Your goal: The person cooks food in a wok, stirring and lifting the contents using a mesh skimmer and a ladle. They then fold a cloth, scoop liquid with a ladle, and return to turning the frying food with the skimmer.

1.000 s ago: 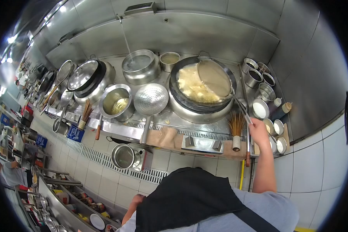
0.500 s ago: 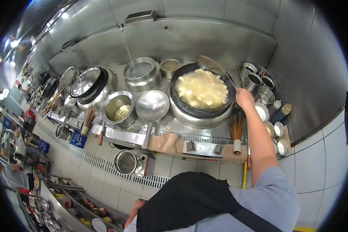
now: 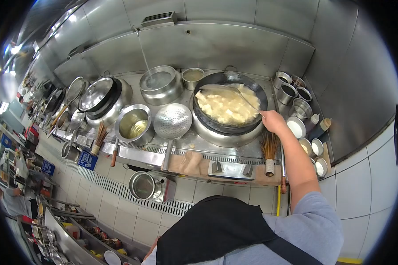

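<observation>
My right hand [image 3: 274, 121] is closed around the handle of a long-handled skimmer [image 3: 221, 87], whose blurred head lies over the far left part of the food. Pale, pale-yellow pieces [image 3: 227, 106] fill the middle of a large black wok [image 3: 263, 90], with cloudy liquid about them. The wok sits on a round steel burner ring [image 3: 227, 140]. Of my left arm only a sliver of skin [image 3: 152, 248] shows beside the black apron [image 3: 208, 229]; the left hand itself is hidden.
Left of the wok stand a perforated strainer [image 3: 173, 121], a steel pot [image 3: 134, 124] and a water-filled pan [image 3: 158, 79] under a running stream. Seasoning tins [image 3: 288, 93] and squeeze bottles [image 3: 319, 128] line the right wall. A bamboo brush [image 3: 269, 150] rests at the counter's front.
My right hand has moved left and slightly down, bringing the skimmer from the wok's back rim onto the food. My left hand has gone out of sight behind the apron.
</observation>
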The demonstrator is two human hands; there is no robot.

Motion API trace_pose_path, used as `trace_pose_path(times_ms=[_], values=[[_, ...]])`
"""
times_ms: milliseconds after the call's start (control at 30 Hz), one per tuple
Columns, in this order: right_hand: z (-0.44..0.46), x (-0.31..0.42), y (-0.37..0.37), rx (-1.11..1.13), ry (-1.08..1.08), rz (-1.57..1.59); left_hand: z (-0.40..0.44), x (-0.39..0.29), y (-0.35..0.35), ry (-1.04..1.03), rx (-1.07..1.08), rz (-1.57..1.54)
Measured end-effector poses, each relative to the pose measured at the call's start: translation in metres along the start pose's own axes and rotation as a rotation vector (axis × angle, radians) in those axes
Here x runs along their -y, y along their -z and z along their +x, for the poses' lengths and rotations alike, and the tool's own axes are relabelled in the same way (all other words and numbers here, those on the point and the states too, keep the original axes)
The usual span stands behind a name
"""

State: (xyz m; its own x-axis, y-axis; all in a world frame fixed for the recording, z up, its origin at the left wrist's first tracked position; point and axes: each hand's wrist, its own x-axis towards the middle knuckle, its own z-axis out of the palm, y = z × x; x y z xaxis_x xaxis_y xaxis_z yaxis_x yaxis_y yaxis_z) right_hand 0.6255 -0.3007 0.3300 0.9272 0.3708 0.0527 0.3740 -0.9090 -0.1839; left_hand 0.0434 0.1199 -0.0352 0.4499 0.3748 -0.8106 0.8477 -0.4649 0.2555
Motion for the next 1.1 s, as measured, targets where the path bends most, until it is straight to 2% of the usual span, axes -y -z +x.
trace_pose_path(times_ms=[67, 233, 333, 400, 467, 500, 667, 900, 967, 1100], values=[[-0.007, -0.003, 0.008, -0.002, 0.035, -0.029, 0.004, -0.005, 0.006, -0.004, -0.014, -0.007], [-0.052, 0.011, 0.051, -0.226, 0.060, -0.010, -0.020, -0.066, 0.034, 0.042, -0.120, -0.141], [-0.094, 0.024, 0.074, -0.184, -0.026, 0.137, -0.048, -0.100, 0.047, 0.083, -0.157, -0.208], [-0.111, 0.030, 0.067, -0.149, -0.058, 0.234, -0.063, -0.117, 0.055, 0.034, -0.162, -0.076], [-0.112, 0.037, 0.057, -0.061, -0.135, 0.325, -0.048, -0.101, 0.047, -0.010, -0.125, -0.020], [-0.101, 0.032, 0.032, -0.121, -0.089, 0.303, -0.035, -0.085, 0.041, -0.032, -0.097, 0.002], [-0.067, 0.044, -0.017, -0.154, -0.206, 0.243, -0.003, -0.044, 0.035, -0.023, -0.027, 0.039], [-0.070, 0.067, -0.008, -0.247, -0.184, 0.324, -0.037, -0.102, 0.070, 0.026, -0.042, -0.039], [-0.050, 0.071, -0.016, -0.177, -0.179, 0.198, -0.030, -0.100, 0.063, -0.008, -0.044, -0.034], [-0.016, 0.084, -0.051, -0.177, -0.236, 0.227, -0.020, -0.089, 0.048, -0.065, -0.042, -0.003]])
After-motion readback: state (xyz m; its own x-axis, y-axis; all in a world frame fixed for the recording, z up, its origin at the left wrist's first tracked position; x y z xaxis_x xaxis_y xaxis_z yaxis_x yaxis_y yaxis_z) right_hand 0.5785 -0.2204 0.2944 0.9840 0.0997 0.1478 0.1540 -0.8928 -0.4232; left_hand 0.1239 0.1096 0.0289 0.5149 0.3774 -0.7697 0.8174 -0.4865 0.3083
